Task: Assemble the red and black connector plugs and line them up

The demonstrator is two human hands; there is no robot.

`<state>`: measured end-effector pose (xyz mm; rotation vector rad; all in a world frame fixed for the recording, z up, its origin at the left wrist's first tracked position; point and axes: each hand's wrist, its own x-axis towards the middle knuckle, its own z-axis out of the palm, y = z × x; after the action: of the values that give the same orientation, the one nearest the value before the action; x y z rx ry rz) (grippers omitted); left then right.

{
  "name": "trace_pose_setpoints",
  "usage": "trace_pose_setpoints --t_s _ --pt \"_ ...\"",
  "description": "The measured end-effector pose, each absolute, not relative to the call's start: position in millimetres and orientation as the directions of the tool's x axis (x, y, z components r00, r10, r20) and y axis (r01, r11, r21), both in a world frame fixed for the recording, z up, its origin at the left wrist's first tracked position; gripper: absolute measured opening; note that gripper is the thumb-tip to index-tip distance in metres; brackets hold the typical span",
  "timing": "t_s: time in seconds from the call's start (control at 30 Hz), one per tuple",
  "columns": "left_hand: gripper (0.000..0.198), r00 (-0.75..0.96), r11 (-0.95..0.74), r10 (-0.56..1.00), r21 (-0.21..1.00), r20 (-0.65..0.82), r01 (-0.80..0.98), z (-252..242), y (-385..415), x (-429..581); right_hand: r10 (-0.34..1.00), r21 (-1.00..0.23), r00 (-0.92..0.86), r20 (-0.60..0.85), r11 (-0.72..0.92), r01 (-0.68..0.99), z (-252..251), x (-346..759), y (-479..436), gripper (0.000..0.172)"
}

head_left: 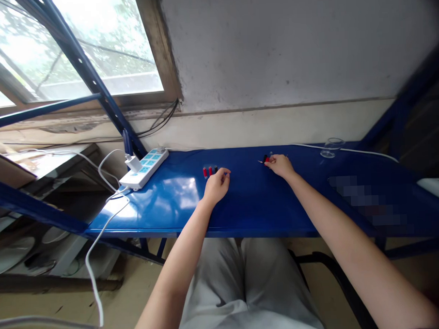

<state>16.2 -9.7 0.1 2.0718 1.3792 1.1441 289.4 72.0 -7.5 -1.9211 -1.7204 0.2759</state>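
Observation:
My right hand (280, 167) is over the far part of the blue table (255, 201), thumb and fingers closed on a small red and black object (266, 159). The fingers hide part of that object, and its exact kind is too small to tell. My left hand (216, 185) is held loosely curled above the table, with nothing visible in it. Just beyond its fingers stand two small red cylinders, one on the left (205, 172) and one beside it (210, 171), and a black one (216, 169). They form a short row and look like batteries or spools.
A white power strip (145, 168) with a plugged-in charger (132, 162) lies at the table's left end, its cable hanging over the edge. A clear glass (331, 148) stands at the back right. Blue metal posts (88, 73) rise at both sides.

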Motion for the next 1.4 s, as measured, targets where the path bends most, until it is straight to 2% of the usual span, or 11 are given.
trace_pose_setpoints --t_s 0.53,0.73,0.83,0.97,1.1,1.3,1.4 --pt "0.020 0.186 -0.435 0.895 0.698 0.406 0.569 -0.9 -8.7 15.3 0.962 -0.506 0.136 0.237 0.003 0.863 -11.3 288.8 73.2 0.013" --pt "0.020 0.190 -0.451 0.886 0.691 0.422 0.565 -2.2 -7.8 15.3 0.987 -0.616 0.160 0.017 -0.116 0.779 -2.0 301.5 71.9 0.013" --pt "0.020 0.191 -0.450 0.887 0.688 0.421 0.570 -1.7 -8.2 15.8 0.983 -0.640 0.186 -0.006 -0.147 0.755 -1.5 307.6 70.2 0.012" --pt "0.020 0.187 -0.447 0.888 0.692 0.421 0.567 -2.1 -8.0 15.6 0.976 -0.606 0.196 0.099 -0.097 0.790 -10.1 309.5 72.3 0.015" --pt "0.020 0.180 -0.440 0.891 0.702 0.416 0.560 -2.9 -7.3 14.6 0.967 -0.519 0.187 0.175 -0.071 0.852 -14.9 305.4 71.9 0.019" --pt "0.021 0.155 -0.428 0.894 0.698 0.420 0.575 1.1 -10.1 16.1 0.967 -0.448 0.191 0.169 -0.097 0.889 -10.5 300.5 68.3 0.021" --pt "0.020 0.066 -0.417 0.880 0.697 0.471 0.583 3.3 -11.0 16.2 0.969 -0.432 0.189 0.159 -0.104 0.896 -9.1 300.3 68.6 0.021"
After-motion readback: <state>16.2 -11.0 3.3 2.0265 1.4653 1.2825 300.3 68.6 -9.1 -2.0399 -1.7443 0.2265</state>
